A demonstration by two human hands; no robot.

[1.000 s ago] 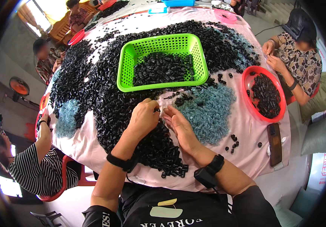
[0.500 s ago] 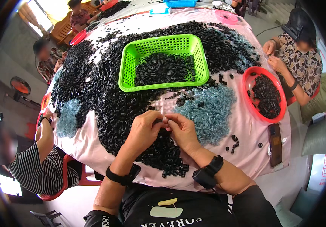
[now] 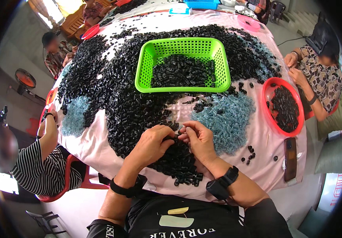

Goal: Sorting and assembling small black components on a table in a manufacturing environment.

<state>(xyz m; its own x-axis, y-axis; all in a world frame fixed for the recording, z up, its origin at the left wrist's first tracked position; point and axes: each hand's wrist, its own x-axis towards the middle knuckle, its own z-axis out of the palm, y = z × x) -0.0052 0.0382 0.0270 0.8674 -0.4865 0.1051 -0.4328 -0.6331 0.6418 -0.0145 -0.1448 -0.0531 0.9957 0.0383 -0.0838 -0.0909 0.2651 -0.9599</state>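
Observation:
My left hand [image 3: 152, 143] and my right hand [image 3: 197, 139] meet fingertip to fingertip over a heap of small black plastic parts [image 3: 127, 107] on a pink-covered table [image 3: 95, 146]. Between the fingertips both hands pinch a small black part [image 3: 175, 137]. A pile of pale blue springs [image 3: 228, 119] lies just right of my right hand. A green perforated basket [image 3: 182, 65] partly filled with black parts stands beyond the hands.
A red round tray [image 3: 284, 107] of black parts sits at the right, with a dark phone [image 3: 290, 158] below it. People sit at the right [image 3: 317, 75], the left [image 3: 40, 158] and the far left corner [image 3: 56, 51]. More blue springs [image 3: 75, 117] lie left.
Both hands have drawn back toward me across the black heap, staying together at the fingertips. The basket and trays have not moved.

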